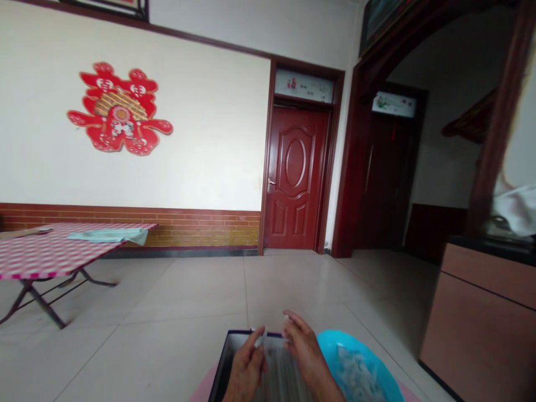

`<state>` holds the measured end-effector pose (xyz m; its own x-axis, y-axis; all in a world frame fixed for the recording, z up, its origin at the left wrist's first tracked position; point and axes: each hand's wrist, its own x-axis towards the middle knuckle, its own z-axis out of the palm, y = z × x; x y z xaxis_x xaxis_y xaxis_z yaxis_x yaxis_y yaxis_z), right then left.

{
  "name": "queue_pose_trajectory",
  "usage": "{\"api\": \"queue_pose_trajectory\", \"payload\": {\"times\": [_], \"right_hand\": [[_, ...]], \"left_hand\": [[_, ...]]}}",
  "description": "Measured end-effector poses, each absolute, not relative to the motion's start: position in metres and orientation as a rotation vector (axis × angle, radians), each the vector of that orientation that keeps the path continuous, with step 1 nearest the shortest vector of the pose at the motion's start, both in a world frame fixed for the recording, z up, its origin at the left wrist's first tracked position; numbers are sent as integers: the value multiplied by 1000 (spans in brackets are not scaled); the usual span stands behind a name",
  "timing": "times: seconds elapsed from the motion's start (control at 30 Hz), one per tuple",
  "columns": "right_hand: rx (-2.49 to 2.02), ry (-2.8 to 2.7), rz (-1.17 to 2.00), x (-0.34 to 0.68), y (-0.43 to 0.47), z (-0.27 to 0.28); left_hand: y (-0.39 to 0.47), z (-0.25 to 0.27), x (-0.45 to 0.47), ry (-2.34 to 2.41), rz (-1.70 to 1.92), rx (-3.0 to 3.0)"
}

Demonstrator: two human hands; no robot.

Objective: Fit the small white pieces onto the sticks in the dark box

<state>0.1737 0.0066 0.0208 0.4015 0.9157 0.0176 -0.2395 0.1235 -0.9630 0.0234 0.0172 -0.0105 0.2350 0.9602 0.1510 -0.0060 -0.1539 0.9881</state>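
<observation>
My left hand [245, 368] is over an open box, with thumb and index finger pinching a small, thin whitish strip [262, 338]. My right hand [302, 343] is a little to the right, its fingers bent together; a tiny pale bit shows at the fingertips, too small to name. Beneath both hands, the box [220, 363] has a dark rim and a pale inner wall. Blurred, pale upright strips [281, 371] fill part of it between my hands. Against my right forearm stands a bright blue basin [330, 338] holding many crumpled, translucent whitish pieces [358, 371].
A pink surface [201, 389] lies under the box and basin. To the left, a folding table [46, 251] with a checked cover bears a pale green cloth [109, 234]. A brown cabinet [477, 324] stands at right. Beyond the tiled floor [180, 312] is a red door [295, 178].
</observation>
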Motion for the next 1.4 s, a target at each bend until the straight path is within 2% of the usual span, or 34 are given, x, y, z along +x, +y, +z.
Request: {"api": "queue_pose_trajectory", "payload": {"times": [0.1, 0.27, 0.63, 1.17, 1.4], "right_hand": [[-920, -543, 1141, 149, 10, 5], [-770, -510, 1279, 142, 12, -10], [-739, -453, 1309, 136, 10, -7], [-771, -455, 1264, 140, 7, -6], [-905, -562, 1219, 138, 4, -9]], "left_hand": [[18, -9, 22, 969, 1158, 1472], [19, -13, 26, 919, 1151, 1552], [20, -24, 26, 897, 1171, 1677], [12, -14, 25, 913, 1179, 1721], [13, -14, 25, 978, 1144, 1763]]}}
